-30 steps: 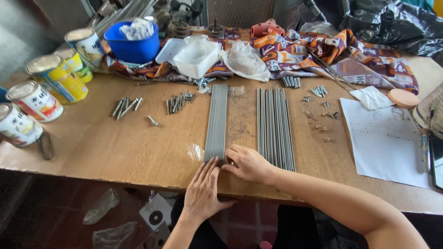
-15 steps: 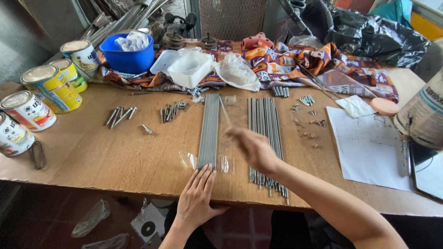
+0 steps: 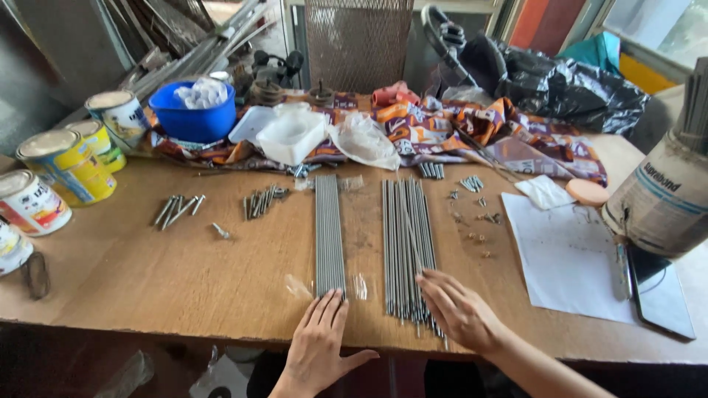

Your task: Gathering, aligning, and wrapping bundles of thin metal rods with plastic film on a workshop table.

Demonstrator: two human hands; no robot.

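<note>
Near the desk's (image 3: 184, 287) front edge, the left hand (image 3: 321, 343) lies flat and open at the left rod bundle's (image 3: 329, 232) end; the right hand (image 3: 457, 309), open, rests on the right rods (image 3: 404, 243).

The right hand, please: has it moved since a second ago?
Yes. The right hand has gone rightward, from the near end of the left bundle of rods to the near end of the right bundle.

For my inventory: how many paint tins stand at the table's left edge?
5 tins: one beside the blue bowl at, then, and one cut off at; more may be hidden.
</note>
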